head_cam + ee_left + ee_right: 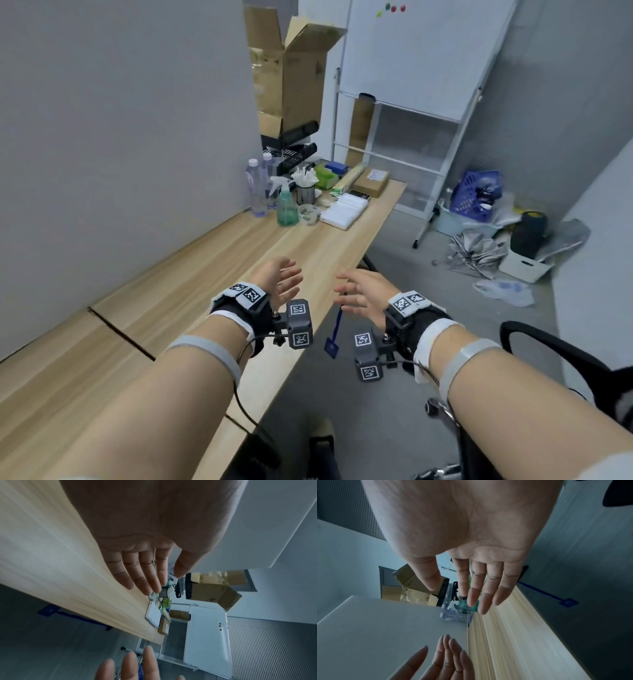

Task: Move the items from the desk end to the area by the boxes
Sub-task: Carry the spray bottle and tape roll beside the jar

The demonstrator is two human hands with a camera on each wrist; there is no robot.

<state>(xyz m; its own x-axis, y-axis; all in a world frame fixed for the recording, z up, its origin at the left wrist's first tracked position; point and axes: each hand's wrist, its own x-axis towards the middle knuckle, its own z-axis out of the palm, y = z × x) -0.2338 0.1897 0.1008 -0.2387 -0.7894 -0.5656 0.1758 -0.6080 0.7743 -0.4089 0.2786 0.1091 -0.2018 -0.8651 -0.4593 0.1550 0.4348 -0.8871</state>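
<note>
A cluster of items stands at the far end of the wooden desk [191, 274]: two clear water bottles [257, 192], a green spray bottle [286, 205], a metal cup of white sticks [306, 192], a tape roll [308, 214], a white flat pack [346, 209], a green tissue pack [327, 175] and a small brown parcel [371, 181]. Open cardboard boxes [291, 75] stand behind them. My left hand [286, 279] and right hand [354, 291] hover with straight fingers, palms facing each other, empty, well short of the items. The wrist views show the left hand [145, 572] and the right hand [474, 588] empty.
Black stacked trays [294, 150] sit under the boxes. A whiteboard on a stand [418, 68] is beyond the desk end. Floor clutter at right: a blue basket [474, 195], a white bin [524, 267], plastic bags. A black chair [561, 349] is by my right arm. A blue tag [334, 342] hangs below.
</note>
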